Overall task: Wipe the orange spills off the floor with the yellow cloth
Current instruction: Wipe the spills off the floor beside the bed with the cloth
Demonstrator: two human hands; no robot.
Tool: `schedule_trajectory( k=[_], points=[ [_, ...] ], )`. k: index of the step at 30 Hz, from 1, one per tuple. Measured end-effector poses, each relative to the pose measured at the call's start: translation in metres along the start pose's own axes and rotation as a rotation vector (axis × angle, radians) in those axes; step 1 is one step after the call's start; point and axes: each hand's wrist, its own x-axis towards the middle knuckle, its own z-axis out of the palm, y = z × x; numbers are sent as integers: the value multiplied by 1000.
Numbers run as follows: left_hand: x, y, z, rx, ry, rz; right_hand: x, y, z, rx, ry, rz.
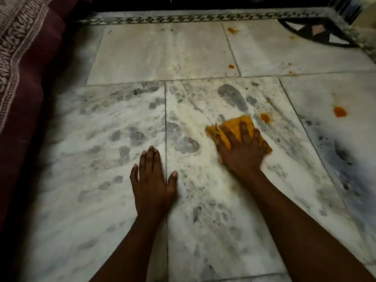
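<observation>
Marble, white with grey veins, makes up the floor (122,123), laid in large slabs with thin dark joints. On it lies the yellow cloth (236,127), bunched into a rough pad on the slab right of the central joint. The right hand (242,147) lies on top of the cloth, palm down, its fingers (243,130) spread and bent over the fabric, pressing it to the floor; cloth shows beyond the fingertips and at both sides of the hand.

The left hand (152,180) rests flat on the marble just left of the central joint, fingers straight and close together, thumb held out to the right across the joint, holding nothing. The two hands are near each other but apart.

Orange spills remain on the floor. One small orange spot (265,118) sits just beyond the cloth's far right corner, close to it but not touching. A larger orange blot (339,111) lies on the next slab to the right, well apart from the cloth. Further off, an orange drop (231,66) and an orange smear (232,30) mark the far slabs.

Pale streaks cross the marble around both hands. A dark red fabric with a pale patterned border (22,58) runs along the left edge. A patterned inlaid band (183,18) borders the far side of the floor.
</observation>
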Motion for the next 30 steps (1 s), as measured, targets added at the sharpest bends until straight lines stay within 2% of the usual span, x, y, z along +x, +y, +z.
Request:
schedule_trajectory(
  k=[2,6,8,10,12,15,18,20,21,23,25,27,30],
  points=[
    [1,-1,-2,19,-8,-5,11,-41,5,43,-75,33],
    [2,3,-7,-21,-20,-6,-59,-35,10,-99,-123,-416],
    [1,1,-10,-45,-13,-13,-104,-5,11,-107,-71,-504],
    [-1,-1,-10,-63,-7,-8,-105,20,3,-116,-50,-377],
    [1,0,-8,-67,-18,-1,-66,25,-3,-141,-65,-214],
    [1,-2,-3,-50,-10,1,8,-18,-9,-20,-46,-22],
    [2,-4,1,-64,13,5,57,-74,-5,103,-79,90],
    [2,-5,3,-61,30,-1,57,-99,0,70,-130,29],
    [2,-4,3,-58,38,-2,47,-100,3,30,-150,-67],
    [1,-4,3,-56,39,-5,11,-84,2,-24,-161,-317],
    [1,-4,2,-50,42,3,-32,-46,1,-65,-160,-457],
    [0,-5,2,-53,49,9,-54,-9,-5,-112,-149,-358],
    [0,-7,5,-38,34,7,-12,-11,-2,-71,-48,-34]
  ],
)
